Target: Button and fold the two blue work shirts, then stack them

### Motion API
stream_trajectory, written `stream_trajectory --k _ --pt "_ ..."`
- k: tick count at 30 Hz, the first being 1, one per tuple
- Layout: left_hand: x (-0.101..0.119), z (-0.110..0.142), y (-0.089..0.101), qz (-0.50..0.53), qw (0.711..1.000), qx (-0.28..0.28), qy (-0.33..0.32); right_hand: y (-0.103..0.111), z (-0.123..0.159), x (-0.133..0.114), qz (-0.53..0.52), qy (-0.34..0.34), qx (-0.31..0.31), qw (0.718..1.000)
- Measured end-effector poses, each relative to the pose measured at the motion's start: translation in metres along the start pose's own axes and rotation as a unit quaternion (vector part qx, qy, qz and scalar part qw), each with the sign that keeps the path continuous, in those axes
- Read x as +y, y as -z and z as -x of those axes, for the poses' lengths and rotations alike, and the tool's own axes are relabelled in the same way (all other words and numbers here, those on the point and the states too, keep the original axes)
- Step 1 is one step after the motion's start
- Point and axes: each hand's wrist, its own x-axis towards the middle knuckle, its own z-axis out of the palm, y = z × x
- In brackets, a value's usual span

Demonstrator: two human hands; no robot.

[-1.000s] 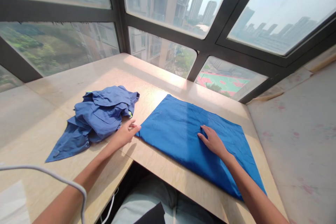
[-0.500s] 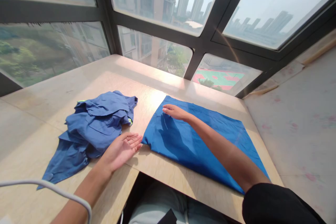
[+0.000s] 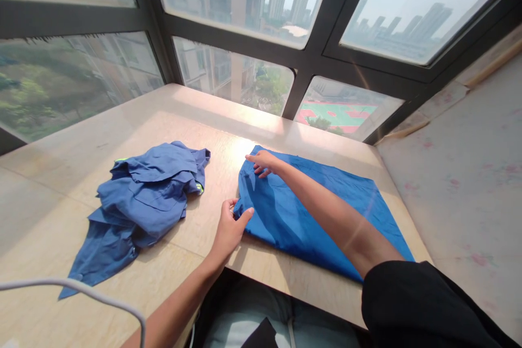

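Observation:
A folded blue garment (image 3: pixel 326 223) lies flat on the wooden ledge, its exact kind not clear. At its near left corner, my left hand (image 3: pixel 232 228) is closed on the edge, thumb on top and fingers around the outer side. My right hand (image 3: pixel 263 162) is over the far left corner, fingers apart and pointing down and left, close to or touching the cloth. The left edge between both hands looks slightly bunched. Left of it lies a crumpled darker blue garment (image 3: pixel 147 190) with yellow-green trim, which neither hand touches.
The wooden ledge (image 3: pixel 220 141) runs up to dark-framed windows (image 3: pixel 236 43). A floral-patterned wall (image 3: pixel 460 201) bounds the right side. A white cable (image 3: pixel 98 298) crosses the lower left, in front of the ledge. My lap shows below the ledge's front edge.
My left hand has moved right from lying palm up beside the folded garment and has closed on its corner. My right hand has shifted slightly, its fingers now spread and bent downward.

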Motion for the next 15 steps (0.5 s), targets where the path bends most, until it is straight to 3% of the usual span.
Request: stream_trajectory --k 4,8,12,15 --pt "0.004 0.006 -0.019 -0.082 0.991 0.016 -0.105 0.003 0.002 -0.003 0.043 0.023 0.027 0.998" --pt "0.014 0.017 -0.037 -0.135 0.969 -0.082 -0.192 0.020 0.004 0.002 0.105 0.043 0.063 0.992" --pt "0.014 0.026 -0.058 -0.196 0.920 -0.160 -0.299 0.049 0.012 0.013 0.122 0.040 0.095 0.987" --pt "0.013 0.032 -0.074 -0.223 0.877 -0.189 -0.381 0.071 0.022 0.026 0.131 0.032 0.114 0.984"
